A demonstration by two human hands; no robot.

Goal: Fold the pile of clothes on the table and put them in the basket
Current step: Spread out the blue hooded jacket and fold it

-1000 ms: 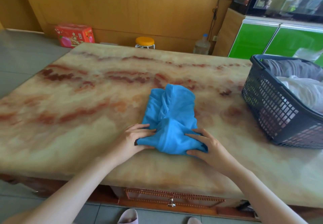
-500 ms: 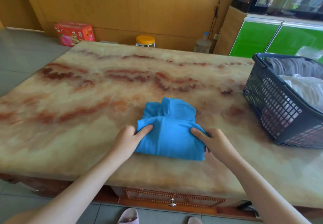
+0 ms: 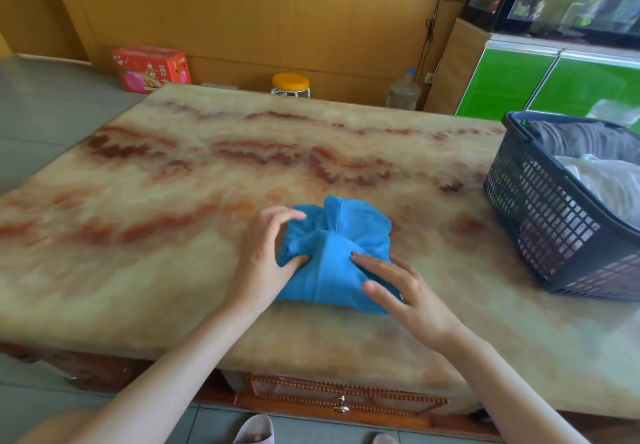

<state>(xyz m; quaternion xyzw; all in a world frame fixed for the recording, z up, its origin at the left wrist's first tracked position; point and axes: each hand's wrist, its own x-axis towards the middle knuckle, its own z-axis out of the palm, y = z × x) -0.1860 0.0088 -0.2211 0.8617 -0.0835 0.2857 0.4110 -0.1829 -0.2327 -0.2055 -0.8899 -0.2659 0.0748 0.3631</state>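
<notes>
The folded blue cloth [image 3: 337, 256] sits on the table [image 3: 173, 201] between both hands, the left hand [image 3: 259, 256] pinching its left side, the right hand [image 3: 405, 291] flat on it with straight fingers [image 3: 372, 262], and the basket [image 3: 540, 208] is off past the right hand, the nearer one.

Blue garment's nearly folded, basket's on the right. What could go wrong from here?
1. The blue garment is a lumpy bundle with a ridge standing up at its far side. Only the left hand cupping its left edge and the right hand flat on top hold it, so it may spring open when lifted.
2. The basket already holds gray clothing and white clothing heaped near its rim; the bundle could land crooked and unfold.
</notes>
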